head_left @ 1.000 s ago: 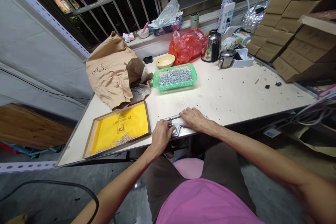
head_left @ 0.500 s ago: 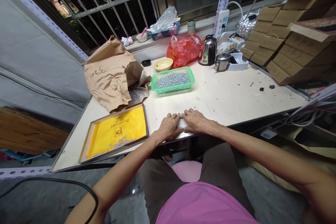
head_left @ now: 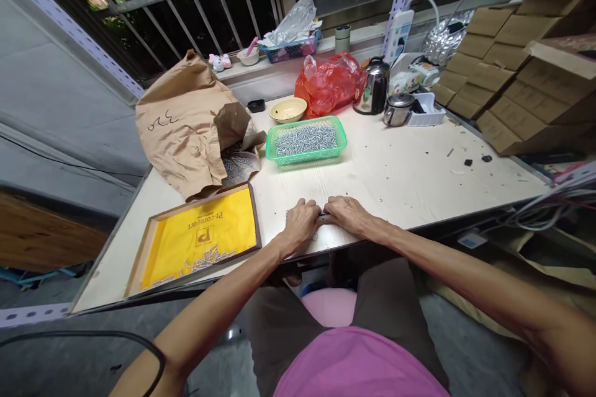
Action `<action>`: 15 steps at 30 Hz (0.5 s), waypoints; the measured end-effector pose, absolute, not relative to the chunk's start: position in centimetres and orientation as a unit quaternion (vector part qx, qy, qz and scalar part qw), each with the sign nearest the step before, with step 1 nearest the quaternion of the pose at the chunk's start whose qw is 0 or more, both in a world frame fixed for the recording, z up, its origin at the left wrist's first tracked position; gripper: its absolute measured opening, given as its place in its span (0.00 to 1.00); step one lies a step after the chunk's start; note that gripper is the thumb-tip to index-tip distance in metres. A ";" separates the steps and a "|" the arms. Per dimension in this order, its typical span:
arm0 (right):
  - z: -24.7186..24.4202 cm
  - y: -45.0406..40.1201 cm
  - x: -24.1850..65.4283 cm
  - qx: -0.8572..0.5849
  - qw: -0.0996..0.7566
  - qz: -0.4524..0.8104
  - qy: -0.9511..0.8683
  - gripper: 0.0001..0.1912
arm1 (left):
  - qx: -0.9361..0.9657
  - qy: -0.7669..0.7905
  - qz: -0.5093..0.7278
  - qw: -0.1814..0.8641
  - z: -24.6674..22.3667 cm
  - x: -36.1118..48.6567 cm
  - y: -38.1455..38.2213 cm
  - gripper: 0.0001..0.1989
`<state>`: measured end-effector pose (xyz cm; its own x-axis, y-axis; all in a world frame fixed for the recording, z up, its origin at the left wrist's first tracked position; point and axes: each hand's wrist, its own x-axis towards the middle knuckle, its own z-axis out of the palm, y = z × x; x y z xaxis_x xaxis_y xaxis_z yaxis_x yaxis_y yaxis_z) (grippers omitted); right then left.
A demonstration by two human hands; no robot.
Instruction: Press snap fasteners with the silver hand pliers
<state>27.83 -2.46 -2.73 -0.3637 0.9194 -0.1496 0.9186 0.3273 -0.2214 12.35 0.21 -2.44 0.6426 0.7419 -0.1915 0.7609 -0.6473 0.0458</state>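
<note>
My left hand (head_left: 300, 225) and my right hand (head_left: 347, 214) lie side by side near the front edge of the pale wooden table (head_left: 395, 180), fingertips almost meeting. A sliver of a metal piece (head_left: 322, 216) shows between them; the rest is hidden under my fingers. To the left, a wooden tray with a yellow lining (head_left: 195, 236) holds several loose metal pins along its near side. Farther back stands a green plastic basket (head_left: 306, 142) full of similar pins. A torn brown paper bag (head_left: 181, 130) lies behind the tray, with pins at its opening.
Behind the basket are a yellow bowl (head_left: 287, 110), a red plastic bag (head_left: 328, 84) and a steel kettle (head_left: 375, 90). Stacked cardboard boxes (head_left: 493, 68) rise at the right. A barred window lies behind the table.
My hands have closed together, and the metal piece visible a second ago is now almost fully covered. The view has tilted slightly, shifting the table's contents in the frame.
</note>
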 end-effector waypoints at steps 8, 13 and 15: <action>-3.7 -2.0 29.9 -0.525 0.084 0.116 -0.839 0.23 | 0.892 0.450 -0.018 0.051 -3.0 11.8 -1.4 0.17; -5.0 -1.6 30.5 -0.532 0.102 0.105 -0.834 0.15 | 0.902 0.420 0.086 0.060 -5.4 11.9 -5.7 0.16; -5.4 -1.0 30.1 -0.557 0.093 0.063 -0.823 0.12 | 0.899 0.416 0.113 0.079 -5.9 12.4 -7.1 0.16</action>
